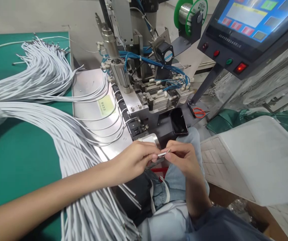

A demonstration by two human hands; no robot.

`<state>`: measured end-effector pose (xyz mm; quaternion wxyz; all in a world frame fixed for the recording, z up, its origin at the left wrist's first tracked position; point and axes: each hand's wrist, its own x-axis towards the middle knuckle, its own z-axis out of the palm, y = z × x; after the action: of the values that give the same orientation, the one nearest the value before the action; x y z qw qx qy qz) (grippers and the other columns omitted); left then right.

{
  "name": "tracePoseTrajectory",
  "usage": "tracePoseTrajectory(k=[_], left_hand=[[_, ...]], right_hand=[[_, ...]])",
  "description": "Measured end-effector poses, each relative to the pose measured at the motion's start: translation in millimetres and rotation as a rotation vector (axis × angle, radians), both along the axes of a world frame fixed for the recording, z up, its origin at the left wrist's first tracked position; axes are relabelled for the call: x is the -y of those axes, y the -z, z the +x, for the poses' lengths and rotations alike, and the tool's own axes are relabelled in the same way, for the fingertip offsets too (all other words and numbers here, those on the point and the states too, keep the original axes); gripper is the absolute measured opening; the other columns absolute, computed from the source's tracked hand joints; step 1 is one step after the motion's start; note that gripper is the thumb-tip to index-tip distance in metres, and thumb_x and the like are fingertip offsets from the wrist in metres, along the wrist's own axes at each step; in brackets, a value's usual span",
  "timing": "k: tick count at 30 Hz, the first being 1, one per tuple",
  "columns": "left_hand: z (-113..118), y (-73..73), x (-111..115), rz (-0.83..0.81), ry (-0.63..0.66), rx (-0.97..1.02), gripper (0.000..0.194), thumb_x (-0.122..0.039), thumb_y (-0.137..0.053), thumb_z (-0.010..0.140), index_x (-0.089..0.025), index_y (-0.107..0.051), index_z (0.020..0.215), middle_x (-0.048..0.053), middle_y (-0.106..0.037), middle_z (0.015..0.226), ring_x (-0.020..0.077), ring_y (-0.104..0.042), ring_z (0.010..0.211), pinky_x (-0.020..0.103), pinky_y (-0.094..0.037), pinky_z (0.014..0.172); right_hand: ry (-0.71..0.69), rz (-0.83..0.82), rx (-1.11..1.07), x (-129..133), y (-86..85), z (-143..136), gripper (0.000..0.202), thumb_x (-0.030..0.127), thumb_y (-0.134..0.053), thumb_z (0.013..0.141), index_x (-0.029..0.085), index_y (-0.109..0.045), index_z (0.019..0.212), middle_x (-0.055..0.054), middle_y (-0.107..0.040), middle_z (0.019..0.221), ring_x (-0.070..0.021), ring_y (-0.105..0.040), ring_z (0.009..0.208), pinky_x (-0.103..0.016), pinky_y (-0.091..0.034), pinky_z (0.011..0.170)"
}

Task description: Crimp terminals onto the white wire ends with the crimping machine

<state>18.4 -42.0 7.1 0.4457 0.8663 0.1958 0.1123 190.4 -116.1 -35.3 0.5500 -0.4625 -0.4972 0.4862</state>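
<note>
Left hand (pixel 136 160) and right hand (pixel 184 158) both grip one white cable (pixel 162 154).
Left fingers close just behind the cable's end; right thumb and forefinger pinch its tip, in front of the machine (pixel 156 100). A white cable bundle (pixel 70 140) lies left, beside bare green tabletop (pixel 20 157). A phone (pixel 179 122) rests near red-handled scissors (pixel 199 112).

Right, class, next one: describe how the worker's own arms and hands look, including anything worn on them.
The left hand and right hand are ungloved, with no ring or watch to be seen. The left forearm is bare as far as the picture shows; the right forearm is bare up to a dark navy sleeve.
</note>
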Motion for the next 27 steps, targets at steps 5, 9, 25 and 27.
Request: tracePoseTrajectory(k=[5, 9, 25, 27], left_hand=[[3, 1.7, 2, 0.091, -0.019, 0.023, 0.026, -0.014, -0.039, 0.088, -0.014, -0.053, 0.065, 0.0, -0.053, 0.06, 0.0089, -0.047, 0.056, 0.019, -0.037, 0.056], [2, -0.3, 4, 0.078, -0.076, 0.067, 0.025, -0.016, -0.044, 0.088, -0.014, -0.06, 0.068, 0.0, -0.057, 0.062, 0.0085, -0.051, 0.058, 0.019, -0.04, 0.058], [2, -0.1, 4, 0.156, -0.07, 0.08, 0.023, -0.014, -0.046, 0.088, -0.014, -0.061, 0.07, -0.001, -0.052, 0.06, 0.0084, -0.048, 0.056, 0.019, -0.039, 0.056], [2, 0.2, 5, 0.176, -0.079, 0.068, 0.024, -0.015, -0.045, 0.088, -0.014, -0.061, 0.069, -0.001, -0.051, 0.059, 0.0083, -0.048, 0.055, 0.019, -0.038, 0.055]], right_hand=[[0.086, 0.043, 0.04, 0, 1.3, -5, 0.012, 0.023, -0.065, 0.075, 0.019, -0.072, 0.066, 0.001, -0.055, 0.057, -0.0087, -0.044, 0.049, -0.023, -0.032, 0.044], [0.207, 0.067, -0.025, 1, 11.6, -21, 0.018, 0.031, -0.064, 0.077, 0.02, -0.07, 0.064, -0.001, -0.057, 0.059, -0.0115, -0.048, 0.054, -0.026, -0.037, 0.049], [0.174, 0.087, 0.019, -1, 11.9, -15, 0.015, 0.025, -0.061, 0.079, 0.02, -0.07, 0.068, 0.001, -0.054, 0.058, -0.0105, -0.046, 0.053, -0.025, -0.034, 0.048], [0.27, 0.118, 0.097, 2, 11.9, -23, 0.016, 0.023, -0.059, 0.081, 0.02, -0.069, 0.069, 0.0, -0.053, 0.059, -0.011, -0.046, 0.054, -0.026, -0.034, 0.048]])
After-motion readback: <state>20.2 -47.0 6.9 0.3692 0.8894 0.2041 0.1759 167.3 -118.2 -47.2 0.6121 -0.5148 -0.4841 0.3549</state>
